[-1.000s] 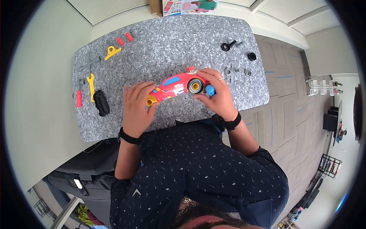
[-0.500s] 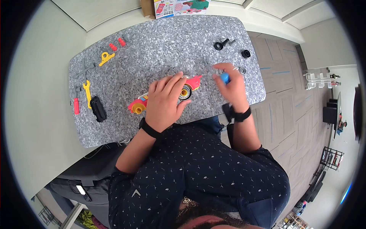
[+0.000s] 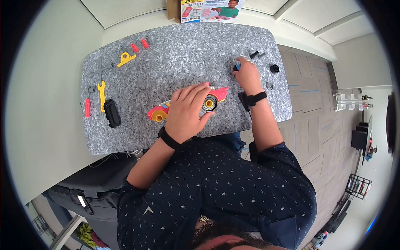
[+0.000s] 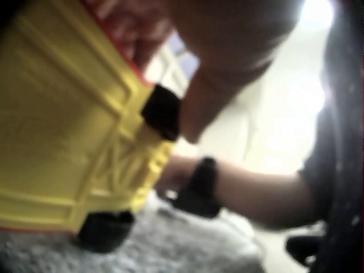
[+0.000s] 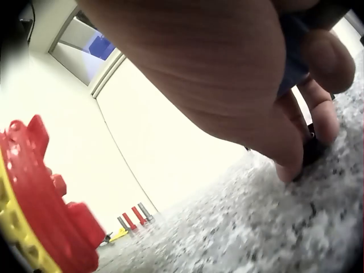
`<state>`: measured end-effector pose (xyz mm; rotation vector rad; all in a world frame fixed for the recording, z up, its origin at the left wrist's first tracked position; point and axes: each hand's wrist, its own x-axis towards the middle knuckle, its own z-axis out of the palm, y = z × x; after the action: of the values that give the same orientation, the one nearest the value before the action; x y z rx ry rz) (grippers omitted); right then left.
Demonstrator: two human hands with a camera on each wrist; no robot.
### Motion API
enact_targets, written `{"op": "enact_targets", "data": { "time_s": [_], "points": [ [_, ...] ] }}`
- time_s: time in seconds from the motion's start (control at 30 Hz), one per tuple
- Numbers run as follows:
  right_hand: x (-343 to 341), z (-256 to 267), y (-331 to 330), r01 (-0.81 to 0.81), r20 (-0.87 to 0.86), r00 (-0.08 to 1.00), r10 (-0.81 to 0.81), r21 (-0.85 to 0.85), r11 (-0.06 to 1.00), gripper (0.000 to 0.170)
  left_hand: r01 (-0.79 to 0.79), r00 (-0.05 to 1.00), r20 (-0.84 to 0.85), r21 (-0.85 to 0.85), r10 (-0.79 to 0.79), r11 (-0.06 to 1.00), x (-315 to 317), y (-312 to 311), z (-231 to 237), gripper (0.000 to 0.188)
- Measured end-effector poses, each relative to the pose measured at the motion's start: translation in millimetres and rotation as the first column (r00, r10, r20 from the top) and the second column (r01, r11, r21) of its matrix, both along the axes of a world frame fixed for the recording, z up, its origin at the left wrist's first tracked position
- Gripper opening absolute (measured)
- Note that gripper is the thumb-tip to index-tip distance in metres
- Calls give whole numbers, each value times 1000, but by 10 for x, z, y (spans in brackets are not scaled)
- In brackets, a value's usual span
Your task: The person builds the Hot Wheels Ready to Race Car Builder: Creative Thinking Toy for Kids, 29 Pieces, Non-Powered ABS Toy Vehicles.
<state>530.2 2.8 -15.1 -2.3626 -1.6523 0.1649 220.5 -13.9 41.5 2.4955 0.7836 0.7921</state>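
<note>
My left hand (image 3: 186,114) lies over the middle of the red toy car (image 3: 218,96) and grips it, thumb beside a grey-rimmed wheel (image 3: 209,103). The left wrist view shows the car's yellow underside (image 4: 57,119) tilted, with black wheels (image 4: 106,230) below. Farther right, my right hand (image 3: 249,78) holds a blue piece (image 3: 238,66). In the right wrist view that blue piece (image 5: 293,54) sits inside the right hand (image 5: 222,74), whose fingertips touch a black part (image 5: 313,152) on the table. Fingers hide most of both.
Yellow wrench (image 3: 101,96), black chassis-like part (image 3: 111,113), red screwdriver (image 3: 87,107) and yellow bracket (image 3: 126,59) lie left on the speckled table (image 3: 187,50). Black wheel (image 3: 274,68), black bolt (image 3: 253,54) and grey ring (image 3: 269,86) lie right. A printed box (image 3: 210,10) stands behind.
My right hand has left the car and moved up and right with the blue piece, to the black ring. My left hand has shifted from the car's front end to its middle.
</note>
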Motion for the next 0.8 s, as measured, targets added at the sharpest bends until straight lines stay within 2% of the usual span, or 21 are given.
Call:
{"op": "enact_targets", "data": {
  "time_s": [0.03,0.07,0.17,0.2,0.23,0.3,0.33,0.43,0.47,0.57,0.6,0.7,0.8],
  "points": [
    [-52,15,-26,15,-29,999,-16,-27,1000,46,1,1000,9,-4,-1,1000,-5,2,-2,71],
    [-62,-81,-64,-12,4,1000,12,29,999,43,6,1000,17,-10,-6,1000,-4,1,-4,71],
    [-137,-48,-188,-75,-39,996,78,60,995,40,20,999,37,-27,-19,999,-6,9,1,70],
    [-167,4,-241,-83,-63,994,91,125,989,38,23,999,35,-26,-22,999,-4,15,3,70],
    [-164,58,-299,-73,-208,972,109,174,982,37,23,999,34,-25,-22,999,-4,17,4,70],
    [-147,167,-419,-38,-478,863,164,262,964,35,18,999,29,-24,-17,1000,-10,12,2,71],
    [-188,230,-478,58,-715,684,147,254,965,29,15,1000,26,-23,-15,1000,-10,11,1,71],
    [-368,727,-682,91,-880,463,102,162,983,24,8,1000,27,-9,-7,1000,-12,5,-7,73],
    [-476,847,-722,82,-909,385,159,206,975,19,7,1000,27,-3,-7,1000,-13,1,-11,74],
    [-554,988,-808,-94,-879,432,199,176,980,17,1,998,62,-30,1,1000,-4,5,-21,78],
    [-605,1010,-806,-129,-880,414,231,195,972,16,-2,998,70,-40,5,999,-2,8,-25,79],
    [-762,885,-753,-301,-677,529,511,413,859,18,-10,996,85,-61,15,998,-6,6,-42,81],
    [-939,875,-733,-293,-498,713,494,428,855,22,-10,996,89,-51,15,999,-4,1,-48,81]
  ]
}}
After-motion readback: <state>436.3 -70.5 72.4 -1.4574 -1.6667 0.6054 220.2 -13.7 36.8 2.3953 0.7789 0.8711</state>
